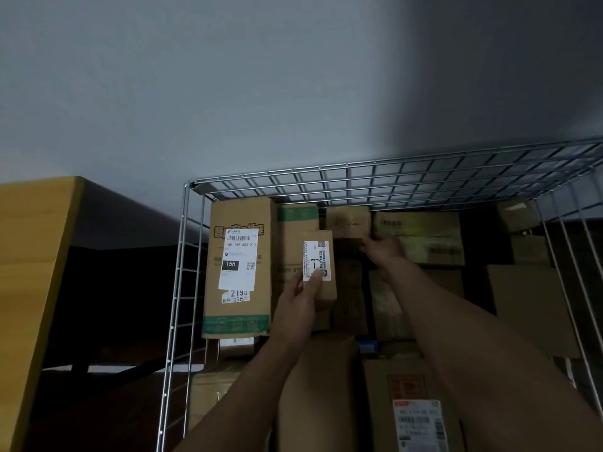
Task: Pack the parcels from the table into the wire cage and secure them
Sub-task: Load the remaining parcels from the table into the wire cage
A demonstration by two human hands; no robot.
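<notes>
The wire cage (182, 256) fills the right half of the view and holds several cardboard parcels. My left hand (298, 298) grips a small brown box with a white label (321, 265), held upright over the stack inside the cage. Just left of it stands a tall box with a green band and a shipping label (239, 265). My right hand (383, 249) reaches deeper in, its fingers on the edge of a small brown box (347, 221) near the back wall. Its fingertips are partly hidden.
A yellow wooden table edge (36, 256) stands at the left, outside the cage. More boxes lie at the cage's right (528, 305) and near bottom (414, 415). The grid rear panel (391, 181) rises against a grey wall. The floor at left is dark.
</notes>
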